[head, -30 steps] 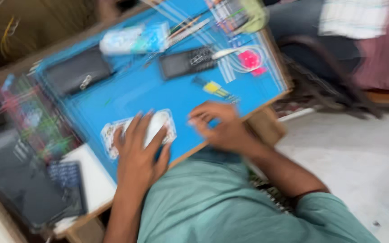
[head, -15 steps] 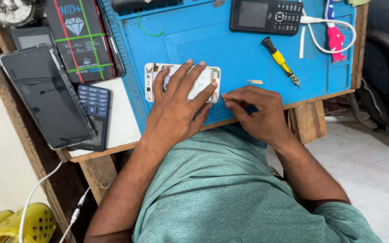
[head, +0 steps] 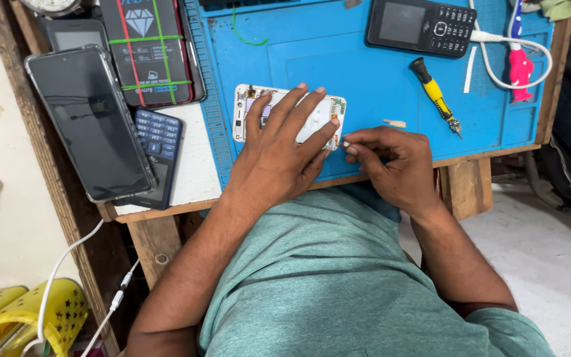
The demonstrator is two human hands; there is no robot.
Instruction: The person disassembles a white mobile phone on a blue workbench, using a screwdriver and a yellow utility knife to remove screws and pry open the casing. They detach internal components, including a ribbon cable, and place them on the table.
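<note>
The left hand (head: 279, 149) lies flat with spread fingers on a white open phone (head: 289, 119) on the blue mat (head: 338, 66). The right hand (head: 391, 158) sits just beside the phone's right end, fingertips pinched together. A yellow screwdriver (head: 434, 94) lies near on the mat

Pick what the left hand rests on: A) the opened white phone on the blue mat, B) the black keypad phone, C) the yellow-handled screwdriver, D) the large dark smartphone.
A: the left hand lies flat across the opened white phone on the blue mat, while the screwdriver lies apart, to its right.
</note>
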